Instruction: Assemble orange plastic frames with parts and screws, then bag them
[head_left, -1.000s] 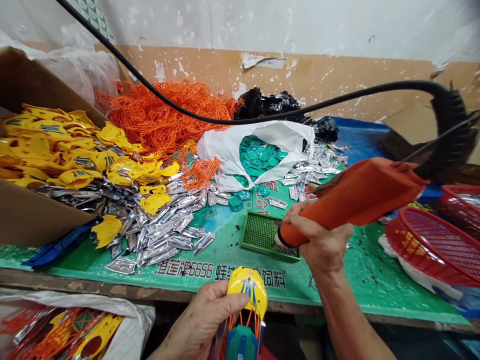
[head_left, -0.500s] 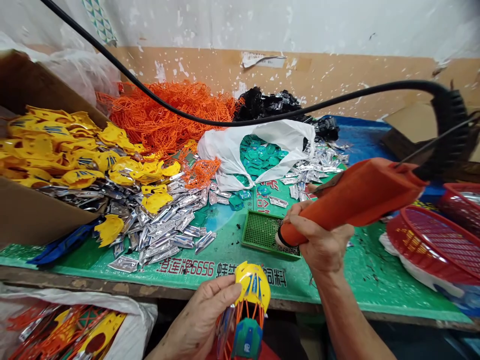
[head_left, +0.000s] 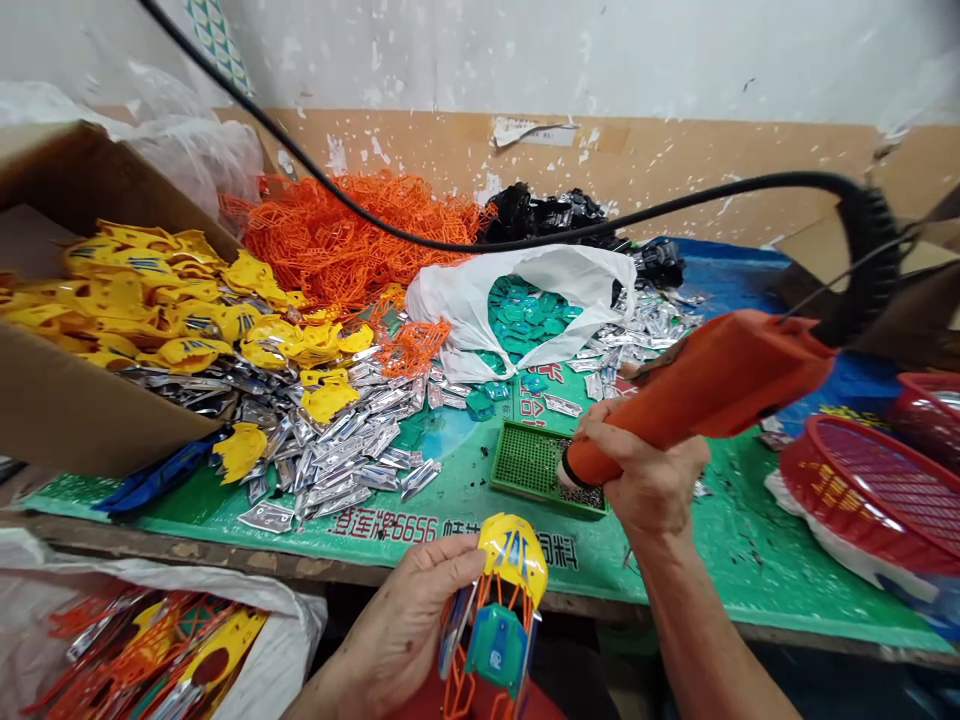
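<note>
My left hand (head_left: 409, 625) is closed on a partly assembled toy car body (head_left: 499, 640) at the table's front edge. Its yellow front piece, teal middle piece and orange frame show; the lower end is cut off by the picture. In my right hand (head_left: 656, 480) is an orange-wrapped electric screwdriver (head_left: 697, 385), tilted down to the left. Its pale tip is at the green screw tray (head_left: 517, 478), over the small screws (head_left: 581, 492) at the right end. Whether the tip touches them I cannot tell.
Yellow parts (head_left: 180, 300) spill from a cardboard box (head_left: 90, 400). Silvery parts (head_left: 337, 450), orange frames (head_left: 360, 240) and a white bag (head_left: 457, 300) of teal pieces lie behind. Red baskets (head_left: 862, 490) stand right. A black cable (head_left: 480, 247) hangs across.
The view has shifted slightly, so the table appears a little further right. The toy car body has tipped slightly in my left hand. The screwdriver tip stays at the screw tray.
</note>
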